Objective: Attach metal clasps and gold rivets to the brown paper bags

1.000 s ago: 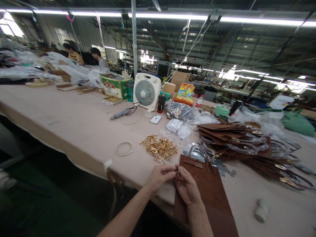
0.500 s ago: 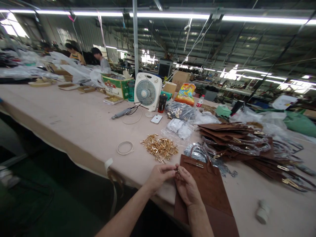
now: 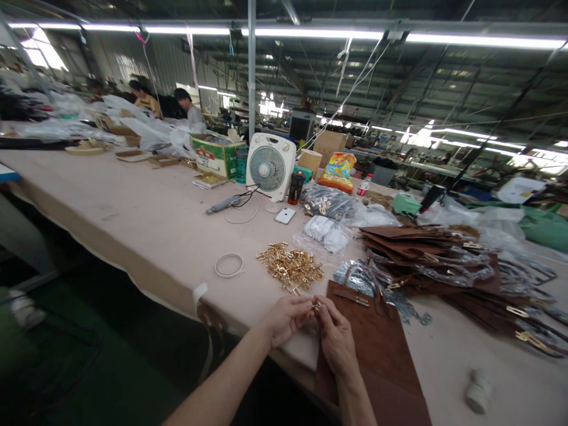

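Long strip lights [image 3: 310,34] burn white high beyond the hands [image 3: 284,322], with blown-out windows [image 3: 43,52] far to their left; the roof [image 3: 426,77] above is dim. Soft, even light covers the tabletop [image 3: 168,207], while the floor [image 3: 66,367] below and left of the hands sinks into near-black. Plastic wrap [image 3: 471,276] to their right glares. The small metal piece [image 3: 316,307] they pinch is blurred, and the pale cylinder [image 3: 478,391] farther right looks smeared, with wide-angle stretch towards the edges.

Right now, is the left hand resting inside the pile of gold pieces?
No, the left hand is in front of the pile, holding a small metal piece together with the right hand.
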Motion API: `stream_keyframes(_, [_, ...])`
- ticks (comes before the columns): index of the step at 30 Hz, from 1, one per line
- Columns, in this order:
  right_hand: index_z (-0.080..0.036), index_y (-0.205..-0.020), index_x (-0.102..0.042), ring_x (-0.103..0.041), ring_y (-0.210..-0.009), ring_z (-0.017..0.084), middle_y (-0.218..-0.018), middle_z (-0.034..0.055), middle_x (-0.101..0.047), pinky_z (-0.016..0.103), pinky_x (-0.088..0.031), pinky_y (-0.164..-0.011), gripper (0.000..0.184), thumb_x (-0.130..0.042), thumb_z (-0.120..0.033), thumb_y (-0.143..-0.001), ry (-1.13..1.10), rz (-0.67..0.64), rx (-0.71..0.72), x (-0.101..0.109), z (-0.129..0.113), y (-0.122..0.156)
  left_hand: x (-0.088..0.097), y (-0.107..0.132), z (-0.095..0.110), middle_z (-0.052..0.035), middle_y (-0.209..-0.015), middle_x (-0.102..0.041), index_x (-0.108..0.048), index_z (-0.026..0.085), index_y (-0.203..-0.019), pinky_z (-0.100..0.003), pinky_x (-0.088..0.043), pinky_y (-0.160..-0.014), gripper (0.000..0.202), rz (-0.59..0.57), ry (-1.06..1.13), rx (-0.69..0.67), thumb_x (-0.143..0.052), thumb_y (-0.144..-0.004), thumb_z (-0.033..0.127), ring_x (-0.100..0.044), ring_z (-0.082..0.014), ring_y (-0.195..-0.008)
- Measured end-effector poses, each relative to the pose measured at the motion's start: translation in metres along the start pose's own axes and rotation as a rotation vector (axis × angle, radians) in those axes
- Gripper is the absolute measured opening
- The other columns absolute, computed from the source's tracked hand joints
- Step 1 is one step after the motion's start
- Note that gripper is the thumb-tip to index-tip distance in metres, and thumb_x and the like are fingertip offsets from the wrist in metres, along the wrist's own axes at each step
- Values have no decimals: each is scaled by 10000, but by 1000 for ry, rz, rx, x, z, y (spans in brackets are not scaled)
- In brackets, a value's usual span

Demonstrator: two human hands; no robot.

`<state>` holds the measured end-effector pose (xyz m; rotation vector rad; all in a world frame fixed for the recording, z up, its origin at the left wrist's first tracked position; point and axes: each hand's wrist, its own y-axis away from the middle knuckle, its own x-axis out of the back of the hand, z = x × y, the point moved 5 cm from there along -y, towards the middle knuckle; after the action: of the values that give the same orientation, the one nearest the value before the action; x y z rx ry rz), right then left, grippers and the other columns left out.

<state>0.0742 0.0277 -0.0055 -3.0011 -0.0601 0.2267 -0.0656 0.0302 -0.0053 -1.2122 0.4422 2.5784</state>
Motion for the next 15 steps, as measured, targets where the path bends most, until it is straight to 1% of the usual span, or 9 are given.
stream_keyframes(2, [-243, -1154, -806, -636, -1239, 273, -1298, 93, -707, 389, -519, -1074, 330, -734, -486, -944, 137, -3, 101, -1, -6, 2, 0, 2, 3, -97, -959, -779, -792, 45, -1025, -107, -554, -751, 349, -23, 33, 31, -951, -743, 173, -712, -64, -757])
stream_keyframes(4, [-251, -1158, -803, -654, -1199, 263, -1261, 93, -715, 372, -546, -1024, 299, -695, -461, -974, 237, 11, 211, -3, -13, 3, 1, 2, 4, -94, -942, -774, -786, 40, -1027, -105, -556, -748, 329, -42, 37, 47, -936, -768, 177, -716, -67, -759])
stream_keyframes(7, [-256, -1143, -803, -682, -1108, 247, -1177, 95, -729, 364, -557, -982, 253, -652, -407, -1006, 372, 41, 373, -4, -23, 5, 3, 2, 1, -93, -947, -775, -789, 47, -1030, -113, -554, -769, 356, -63, 11, 58, -946, -766, 227, -719, -70, -770])
stream_keyframes(9, [-257, -1134, -804, -689, -1077, 243, -1149, 94, -733, 367, -550, -988, 243, -646, -394, -1010, 422, 37, 427, -4, -26, 6, 3, 1, -1, -97, -958, -779, -794, 53, -1037, -120, -547, -789, 390, -62, -20, 50, -957, -753, 264, -714, -70, -771])
stream_keyframes(11, [-254, -1134, -805, -683, -1104, 250, -1167, 94, -733, 363, -543, -1002, 261, -643, -418, -1010, 405, 11, 382, -1, -26, 4, 1, 1, -1, -103, -983, -784, -800, 64, -1046, -134, -540, -812, 412, -55, -52, 10, -964, -742, 288, -712, -76, -788])
stream_keyframes(15, [-232, -1150, -803, -660, -1180, 272, -1247, 95, -724, 358, -536, -1011, 374, -592, -515, -1022, 214, -49, 157, 8, -18, -1, -5, 1, -2, -120, -1026, -790, -810, 86, -1052, -193, -544, -858, 457, -25, -117, -78, -989, -691, 303, -725, -130, -877])
